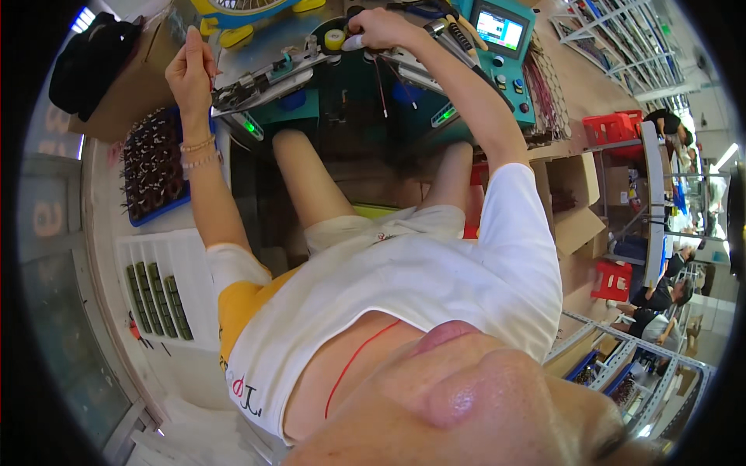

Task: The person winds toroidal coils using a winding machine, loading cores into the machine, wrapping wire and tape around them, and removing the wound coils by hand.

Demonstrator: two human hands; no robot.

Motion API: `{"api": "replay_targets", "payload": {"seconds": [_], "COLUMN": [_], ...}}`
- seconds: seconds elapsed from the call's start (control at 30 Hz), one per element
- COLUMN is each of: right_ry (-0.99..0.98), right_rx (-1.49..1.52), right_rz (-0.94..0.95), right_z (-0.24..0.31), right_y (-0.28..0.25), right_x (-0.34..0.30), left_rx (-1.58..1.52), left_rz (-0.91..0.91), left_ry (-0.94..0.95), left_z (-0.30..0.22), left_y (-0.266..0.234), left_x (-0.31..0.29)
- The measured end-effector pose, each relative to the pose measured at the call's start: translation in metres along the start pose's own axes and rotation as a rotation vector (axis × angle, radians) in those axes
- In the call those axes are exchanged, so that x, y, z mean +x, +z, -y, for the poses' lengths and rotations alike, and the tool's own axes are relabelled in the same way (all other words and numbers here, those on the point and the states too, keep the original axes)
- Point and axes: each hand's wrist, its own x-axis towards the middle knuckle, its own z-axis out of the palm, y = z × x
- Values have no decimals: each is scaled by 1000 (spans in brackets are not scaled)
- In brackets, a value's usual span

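At the upper left, my left hand (192, 71) is raised with its thumb and fingers pinched together; what lies between them is too small to make out. Just right of it is the metal arm (260, 87) of a bench machine. My right hand (381, 29) reaches over the machine's middle with fingers curled down, close to a small yellow roll (334, 39) and a dark part. What those fingers grip is hidden. Thin dark red wires (381, 92) hang below the right hand.
A blue tray (167, 210) of dark wound parts stands left, above a white tray (203, 295) with rows of green pieces. A teal control box (522, 70) with a screen is at upper right, beside bundled red wires (553, 93). Cardboard boxes (579, 186) and red crates (610, 128) stand right.
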Motion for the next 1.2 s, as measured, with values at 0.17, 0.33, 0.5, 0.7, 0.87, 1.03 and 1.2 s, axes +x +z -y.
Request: {"api": "replay_targets", "payload": {"seconds": [0.17,0.33,0.5,0.7,0.87,1.03,1.2], "right_ry": [-79,-363,-456,-393,-459,-285,-294], "right_rx": [371,872,1079,1215,969,1079,1023], "right_rz": [-150,-291,-278,-110,-193,-129,-147], "right_z": [-22,14,56,85,84,83,82], "right_y": [-35,-26,15,25,21,32,43], "right_x": [-20,-73,-111,-140,-159,-181,-186], "left_rx": [-238,461,-539,-689,-425,-262,-590], "left_rz": [-164,-98,175,174,242,316,396], "left_ry": [30,520,-277,-472,-368,-270,-555], "left_z": [7,-2,-17,-22,-46,-53,-33], "left_y": [-2,49,117,129,127,132,132], "left_x": [6,-33,-108,-143,-158,-167,-178]}}
